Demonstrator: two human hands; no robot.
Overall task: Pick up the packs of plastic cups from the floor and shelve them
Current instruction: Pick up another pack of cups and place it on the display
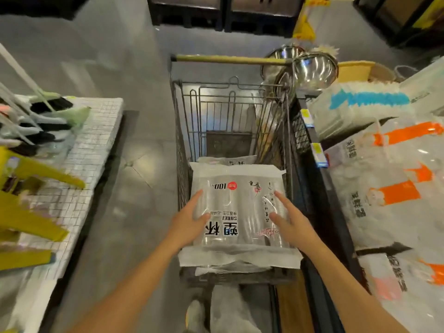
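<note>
A clear pack of plastic cups [240,203] with black print lies flat across the near end of a wire shopping cart [178,131]. My left hand [189,219] rests on the pack's left edge, fingers spread and thumb on top. My right hand [288,217] lies flat on the right part of the pack, fingers apart. Neither hand is closed around it. Further packs [228,161] lie beneath it in the cart. On the right shelf [319,188], similar packs with orange labels [394,191] are stacked.
The cart's wooden handle [230,59] is at its far end. Steel bowls [312,68] hang at the shelf end on the right. A low display [91,145] on the left holds brooms and yellow stools [31,212]. Grey floor runs between it and the cart.
</note>
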